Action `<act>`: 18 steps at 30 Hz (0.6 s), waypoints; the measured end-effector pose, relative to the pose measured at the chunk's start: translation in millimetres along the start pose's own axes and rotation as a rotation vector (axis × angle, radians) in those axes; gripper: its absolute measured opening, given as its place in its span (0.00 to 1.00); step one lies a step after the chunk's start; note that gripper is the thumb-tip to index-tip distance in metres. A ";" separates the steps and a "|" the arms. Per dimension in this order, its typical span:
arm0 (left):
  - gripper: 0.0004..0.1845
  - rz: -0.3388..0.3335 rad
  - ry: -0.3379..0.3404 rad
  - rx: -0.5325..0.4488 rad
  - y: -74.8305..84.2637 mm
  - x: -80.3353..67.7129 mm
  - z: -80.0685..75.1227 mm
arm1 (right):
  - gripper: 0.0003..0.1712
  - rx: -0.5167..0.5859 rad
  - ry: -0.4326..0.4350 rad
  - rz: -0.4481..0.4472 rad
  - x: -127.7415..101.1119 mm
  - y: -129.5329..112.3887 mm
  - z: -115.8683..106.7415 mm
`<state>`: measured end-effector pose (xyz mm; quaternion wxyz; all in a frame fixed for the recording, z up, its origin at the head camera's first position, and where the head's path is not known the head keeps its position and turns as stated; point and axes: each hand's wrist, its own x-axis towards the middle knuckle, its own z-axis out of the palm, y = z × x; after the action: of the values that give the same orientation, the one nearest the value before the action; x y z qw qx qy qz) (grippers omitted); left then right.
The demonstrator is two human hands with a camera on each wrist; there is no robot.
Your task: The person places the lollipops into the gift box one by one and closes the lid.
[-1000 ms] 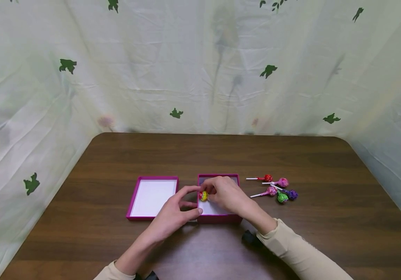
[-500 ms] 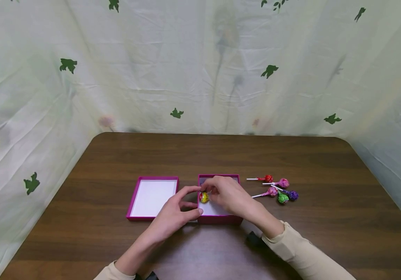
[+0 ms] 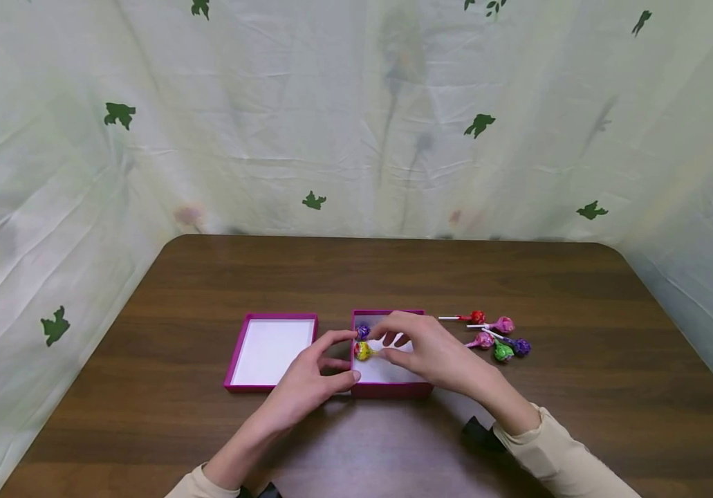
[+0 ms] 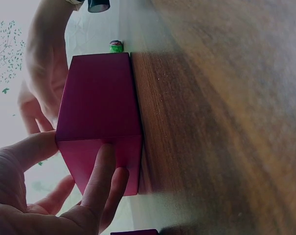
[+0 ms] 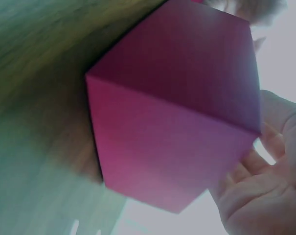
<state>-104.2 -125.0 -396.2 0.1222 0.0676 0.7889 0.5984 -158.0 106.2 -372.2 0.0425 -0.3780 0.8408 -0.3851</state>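
Observation:
A magenta box [image 3: 391, 391] with a white inside stands in front of me. Inside, by its left wall, lie a purple-wrapped lollipop [image 3: 362, 332] and, nearer me, a yellow-and-red one [image 3: 363, 351]. My left hand [image 3: 309, 379] rests on the box's left side. Its thumb touches the near left corner, and two fingers [image 4: 102, 169] press the outer wall in the left wrist view. Over the box hovers my right hand [image 3: 433, 349], thumb and fingers apart. Its thumb is close to the yellow lollipop's stick end, and whether they touch is unclear.
A magenta lid [image 3: 272, 389], white side up, lies left of the box. To the right are several wrapped lollipops: a red one [image 3: 477, 317], pink ones [image 3: 504, 324], a purple one [image 3: 521, 346] and a green one [image 3: 503, 352]. The wooden table [image 3: 144, 415] meets a pale curtain [image 3: 356, 138].
My right hand has drawn back to the right and its fingers have spread, uncovering the purple lollipop in the box. My left hand stays in place.

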 end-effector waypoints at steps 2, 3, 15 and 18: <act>0.29 -0.004 0.004 0.009 0.1 0.0 0.0 | 0.14 0.009 0.014 -0.001 -5.6 -0.7 -6.2; 0.29 -0.005 0.006 0.014 0.2 0.0 -0.1 | 0.15 0.008 0.024 -0.001 -8.2 -0.4 -9.3; 0.29 -0.013 0.019 0.022 -1.0 -0.2 0.0 | 0.20 0.041 0.112 0.045 -36.5 20.0 -42.4; 0.29 -0.014 0.020 0.023 -0.4 -0.3 -0.2 | 0.21 0.037 0.115 0.032 -41.8 30.6 -47.7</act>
<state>-103.9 -125.4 -396.5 0.1178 0.0575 0.7972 0.5892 -164.1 176.3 -368.9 0.0073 -0.3408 0.8407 -0.4208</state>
